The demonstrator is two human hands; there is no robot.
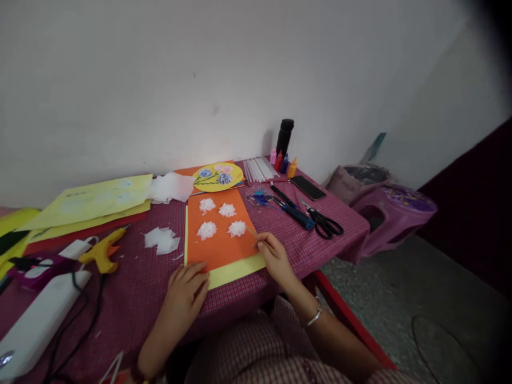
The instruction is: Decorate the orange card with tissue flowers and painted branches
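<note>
An orange sheet (224, 250) lies over a yellow sheet (236, 273) at the table's front edge. On the orange one sit several white ruffled paper flowers (207, 230), set in two rows. My left hand (186, 290) rests with fingers stretched over the sheets' lower left corner. At the right edge, my right hand (274, 256) pinches a thin tan stick (252, 232), its tip close to the lower right flower (237, 229). The stick's exact kind is too small to tell. Cut white paper pieces (162, 241) lie to the left of the sheets.
A yellow glue gun (102, 252) and a white power strip (44, 320) with cords lie at left. Black scissors (326, 224), a blue-handled tool (298, 215), a phone (308, 188), glue sticks (260, 169) and paint bottles (292, 167) lie right. A painted yellow oval (218, 177) lies behind.
</note>
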